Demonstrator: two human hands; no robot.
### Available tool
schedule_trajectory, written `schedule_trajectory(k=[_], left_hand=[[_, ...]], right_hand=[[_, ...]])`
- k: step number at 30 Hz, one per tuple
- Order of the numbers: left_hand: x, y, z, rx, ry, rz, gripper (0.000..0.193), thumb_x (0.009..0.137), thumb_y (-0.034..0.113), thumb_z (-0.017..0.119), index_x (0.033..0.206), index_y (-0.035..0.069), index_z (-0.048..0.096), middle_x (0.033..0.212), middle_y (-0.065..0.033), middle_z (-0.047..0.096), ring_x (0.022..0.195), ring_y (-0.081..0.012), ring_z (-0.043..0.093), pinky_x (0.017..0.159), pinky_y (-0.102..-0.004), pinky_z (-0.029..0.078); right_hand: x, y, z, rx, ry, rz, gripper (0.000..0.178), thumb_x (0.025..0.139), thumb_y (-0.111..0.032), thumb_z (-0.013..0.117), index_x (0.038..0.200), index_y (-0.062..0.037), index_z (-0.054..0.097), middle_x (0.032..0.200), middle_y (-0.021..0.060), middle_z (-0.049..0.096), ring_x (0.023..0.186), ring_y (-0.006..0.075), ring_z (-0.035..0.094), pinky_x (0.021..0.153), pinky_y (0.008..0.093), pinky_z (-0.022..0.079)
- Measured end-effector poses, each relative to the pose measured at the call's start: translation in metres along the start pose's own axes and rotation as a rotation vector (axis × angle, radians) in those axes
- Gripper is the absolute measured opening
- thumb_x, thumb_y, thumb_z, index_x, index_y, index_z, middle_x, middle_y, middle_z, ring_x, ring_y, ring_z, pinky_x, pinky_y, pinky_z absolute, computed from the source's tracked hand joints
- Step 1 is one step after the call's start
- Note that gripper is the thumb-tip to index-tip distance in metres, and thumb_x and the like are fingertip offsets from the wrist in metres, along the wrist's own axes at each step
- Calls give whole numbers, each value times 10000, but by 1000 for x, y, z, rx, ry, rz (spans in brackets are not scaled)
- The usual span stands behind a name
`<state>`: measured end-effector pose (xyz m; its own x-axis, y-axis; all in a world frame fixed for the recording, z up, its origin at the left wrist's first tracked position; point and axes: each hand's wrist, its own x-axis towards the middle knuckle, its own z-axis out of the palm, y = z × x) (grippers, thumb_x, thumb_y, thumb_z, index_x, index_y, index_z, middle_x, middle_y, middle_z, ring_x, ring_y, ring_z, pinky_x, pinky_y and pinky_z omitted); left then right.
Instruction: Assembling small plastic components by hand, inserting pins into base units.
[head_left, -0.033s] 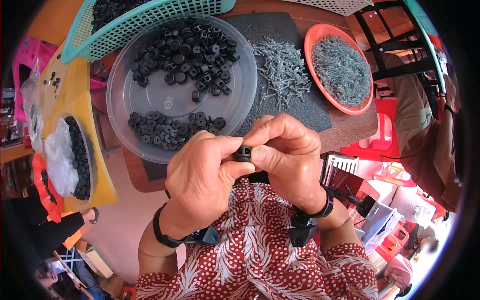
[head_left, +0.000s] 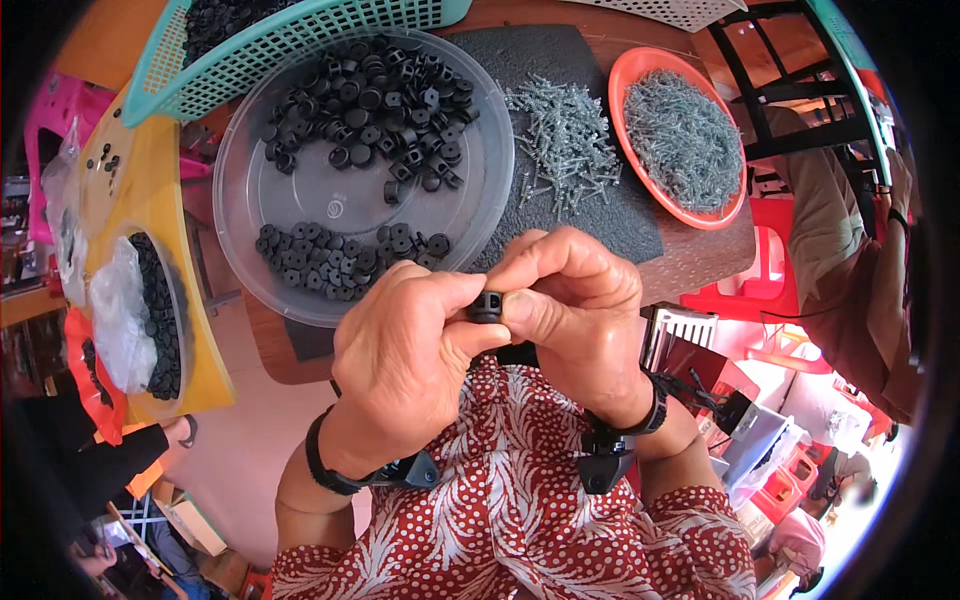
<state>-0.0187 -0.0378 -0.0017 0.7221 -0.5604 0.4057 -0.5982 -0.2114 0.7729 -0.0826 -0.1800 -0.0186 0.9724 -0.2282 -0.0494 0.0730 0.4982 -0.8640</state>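
Between the fingertips of both hands is a small black plastic part [head_left: 486, 308], round at its lower end with an opening in its side. My left hand [head_left: 405, 345] pinches it from the left with thumb and forefinger. From the other side, my right hand [head_left: 575, 310] grips it with its thumb tip and bent forefinger. Just beyond the hands lies a large clear round tray [head_left: 300, 205]. Loose black plastic parts [head_left: 370, 105] are heaped in its far half, and a group of small black pieces [head_left: 335, 262] lies along its near side.
Loose screws [head_left: 565, 140] lie on a dark mat [head_left: 635, 225], beside an orange bowl [head_left: 618, 75] full of more. A teal basket [head_left: 270, 60] stands far left. The yellow table [head_left: 205, 340] holds a tub of black parts. Another person [head_left: 840, 230] is at the right.
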Motion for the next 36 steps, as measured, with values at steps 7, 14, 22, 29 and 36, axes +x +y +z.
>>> schedule_trajectory(k=[7,14,22,29,36], left_hand=[[11,-6,5,76,46,160,285,752,130,740,921,0,551,678,-85,532,568,-204,516,497,-293,404],[12,2,-5,178,-12,200,283,692,4,720,919,-31,555,719,-125,532,588,-279,523,516,-363,424],[16,-3,-22,125,45,-23,333,694,-17,720,1002,-16,594,721,-72,580,609,-151,543,571,-266,447],[19,-38,-53,142,165,-204,190,751,-44,659,933,-46,604,729,-93,572,626,-152,569,570,-258,455],[33,-47,-53,208,-62,-252,212,747,-16,637,959,-19,626,770,-62,578,682,-130,546,628,-255,438]], right_hand=[[5,-7,-3,-1,-35,-6,100,842,76,582,929,28,592,920,78,640,846,112,608,764,252,510],[-2,-14,-3,-63,-59,114,202,873,-88,635,1038,10,572,922,34,617,834,81,576,747,237,486],[54,-59,-24,-486,156,-24,116,836,-110,637,911,-22,630,858,26,624,689,81,575,569,224,476],[192,-166,-121,-1080,317,-592,286,829,-222,648,1013,-2,655,842,42,648,686,82,546,612,218,434],[236,-174,-122,-1595,464,-814,248,700,-80,644,902,65,631,748,156,645,716,208,616,657,326,488]])
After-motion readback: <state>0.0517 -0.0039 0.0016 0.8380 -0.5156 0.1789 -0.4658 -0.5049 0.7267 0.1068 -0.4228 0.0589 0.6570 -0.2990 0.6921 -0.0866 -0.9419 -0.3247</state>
